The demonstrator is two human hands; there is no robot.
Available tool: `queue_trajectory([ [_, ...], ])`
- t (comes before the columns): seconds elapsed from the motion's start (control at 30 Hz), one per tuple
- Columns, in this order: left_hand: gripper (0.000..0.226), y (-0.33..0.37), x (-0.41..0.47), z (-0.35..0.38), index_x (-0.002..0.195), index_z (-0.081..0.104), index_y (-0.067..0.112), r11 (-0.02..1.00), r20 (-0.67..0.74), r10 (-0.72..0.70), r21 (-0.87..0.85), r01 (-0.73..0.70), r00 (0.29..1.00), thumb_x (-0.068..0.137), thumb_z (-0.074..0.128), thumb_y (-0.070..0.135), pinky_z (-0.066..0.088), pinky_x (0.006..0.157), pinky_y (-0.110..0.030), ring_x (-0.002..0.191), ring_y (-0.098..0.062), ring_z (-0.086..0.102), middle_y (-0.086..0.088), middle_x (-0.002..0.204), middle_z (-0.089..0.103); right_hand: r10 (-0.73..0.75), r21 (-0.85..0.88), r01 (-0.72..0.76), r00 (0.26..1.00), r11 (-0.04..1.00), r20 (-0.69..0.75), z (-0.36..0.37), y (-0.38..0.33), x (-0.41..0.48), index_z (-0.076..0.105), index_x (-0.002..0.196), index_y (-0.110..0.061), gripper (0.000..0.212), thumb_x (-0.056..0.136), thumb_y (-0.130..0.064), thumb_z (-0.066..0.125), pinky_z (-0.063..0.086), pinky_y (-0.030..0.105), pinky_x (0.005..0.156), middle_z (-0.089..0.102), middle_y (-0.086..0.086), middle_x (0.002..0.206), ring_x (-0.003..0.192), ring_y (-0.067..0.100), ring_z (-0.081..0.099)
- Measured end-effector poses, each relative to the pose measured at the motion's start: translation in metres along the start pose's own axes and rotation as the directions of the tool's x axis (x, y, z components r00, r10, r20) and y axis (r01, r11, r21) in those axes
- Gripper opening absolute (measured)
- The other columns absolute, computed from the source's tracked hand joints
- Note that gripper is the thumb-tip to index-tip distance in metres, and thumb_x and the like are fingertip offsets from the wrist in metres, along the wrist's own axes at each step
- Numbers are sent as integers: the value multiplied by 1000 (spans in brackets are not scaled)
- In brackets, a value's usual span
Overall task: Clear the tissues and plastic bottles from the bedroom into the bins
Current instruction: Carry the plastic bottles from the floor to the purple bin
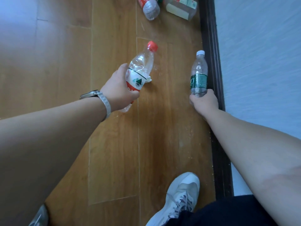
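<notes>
Head view: left hand [118, 88], fingers curled round the red-capped bottle [141, 69], which is clear, dented, with a red-and-white label, held left of the dark skirting board [211, 62]. Right hand [204, 100] grips the base of the green-labelled bottle [199, 74], clear with a white cap, just beside the board. Another clear bottle [150, 8] lies near the board, beyond both hands

The floor [114, 152] is wood-grain plank with a soft sheen. Along its edge the skirting board [210, 46] is dark moulded wood. Beyond the skirting, the wall [260, 62] looks matt and faintly textured. The red-capped bottle [141, 67] and green-labelled bottle [199, 75] are clear glossy plastic, the first crumpled. The shoe [184, 190] is pale matt fabric.
</notes>
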State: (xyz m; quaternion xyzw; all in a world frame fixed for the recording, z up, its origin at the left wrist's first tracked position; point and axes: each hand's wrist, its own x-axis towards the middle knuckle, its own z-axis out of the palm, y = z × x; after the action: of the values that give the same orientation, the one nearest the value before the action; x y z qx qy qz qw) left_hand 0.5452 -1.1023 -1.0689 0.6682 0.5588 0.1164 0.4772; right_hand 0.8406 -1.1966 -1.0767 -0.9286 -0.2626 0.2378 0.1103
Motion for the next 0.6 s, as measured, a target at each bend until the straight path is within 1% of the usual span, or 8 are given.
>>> queue_trajectory([
  [0.07,87,0,2,-4,149,24,29,999,2,-19,-41,19,1000,76,73,27,55,80,-32,103,-14,60,6,133,50,-47,29,48,999,998,-15,4,-16,-7,46,124,-17,57,74,-35,69,36,24,51,60,1,107,75,13,56],
  [0.17,81,0,4,-13,143,28,34,995,-19,-25,-93,24,999,74,71,32,59,73,-34,91,-11,66,6,122,57,-136,54,136,991,989,-5,12,-47,-19,45,125,-22,59,74,-39,69,42,26,58,60,-3,104,78,12,58],
  [0.3,85,-4,4,-43,145,28,30,999,-22,-39,-36,38,999,73,72,36,58,78,-39,97,-14,63,4,127,55,-225,101,220,974,970,42,23,-95,-38,45,111,-29,46,74,-40,69,47,30,70,60,-11,96,82,13,59],
  [0.37,67,-6,0,-63,131,42,31,998,-36,-34,-54,32,999,71,72,32,59,72,-33,89,-11,64,5,115,59,-254,136,243,964,960,72,28,-117,-51,46,107,-30,42,74,-39,71,47,29,70,59,-16,90,81,9,60],
  [0.4,57,-6,-3,-75,123,47,31,996,-45,-47,-73,43,998,71,72,29,58,65,-25,84,-9,64,5,111,59,-256,168,240,963,956,82,29,-127,-58,48,106,-29,41,73,-37,71,46,28,69,60,-17,89,80,7,60],
  [0.47,51,-5,-14,-97,119,50,29,988,-57,-93,-128,85,994,74,73,23,51,57,-12,83,-7,63,3,110,58,-244,240,213,964,947,109,29,-144,-77,49,107,-29,41,73,-37,71,46,25,68,61,-18,90,82,3,60],
  [0.57,56,-1,-46,-132,122,48,35,963,-104,-183,-217,157,978,74,76,26,56,73,-24,93,-7,62,7,114,58,-237,325,181,961,928,143,27,-168,-116,49,106,-29,41,74,-32,74,43,16,63,61,-18,91,81,-1,60],
  [0.6,56,3,-61,-143,120,48,37,948,-118,-218,-262,182,969,74,77,24,56,73,-24,94,-7,63,9,114,59,-240,345,175,958,922,156,25,-176,-132,49,106,-28,40,75,-30,74,42,14,61,61,-18,89,79,-2,60],
])
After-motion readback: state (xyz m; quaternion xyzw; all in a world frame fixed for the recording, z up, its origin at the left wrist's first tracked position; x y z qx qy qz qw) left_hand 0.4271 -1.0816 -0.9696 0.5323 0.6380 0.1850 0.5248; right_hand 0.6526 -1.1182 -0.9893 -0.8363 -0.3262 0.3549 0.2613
